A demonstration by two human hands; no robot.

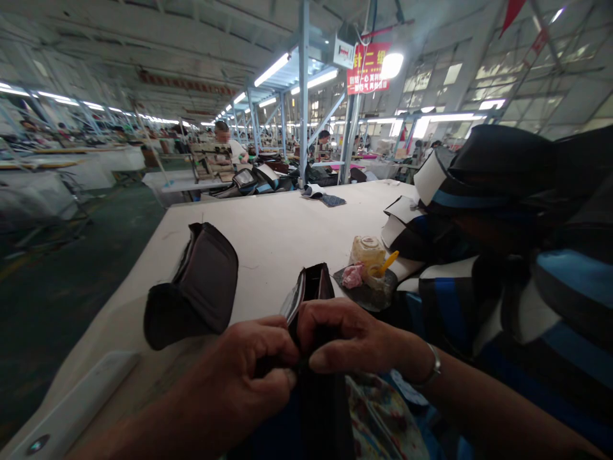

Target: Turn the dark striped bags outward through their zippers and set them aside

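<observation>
Both my hands grip one dark fabric piece (pixel 313 287) at the near edge of the white table (pixel 287 223). My left hand (pixel 256 367) is closed on its near lower part, fingers curled round the edge. My right hand (pixel 354 338), with a bracelet on the wrist, pinches the same piece right beside the left. The piece stands upright and folded between them, with a lighter lining showing on one side. A finished dark pouch-like piece (pixel 201 284) lies on the table to the left of my hands.
A tall pile of black, blue and white fabric pieces (pixel 502 243) fills the right side. A small dark tray (pixel 368 287) holds a cream roll, a pink scrap and a yellow tool. A white bar (pixel 71 409) lies near left. People work at far tables.
</observation>
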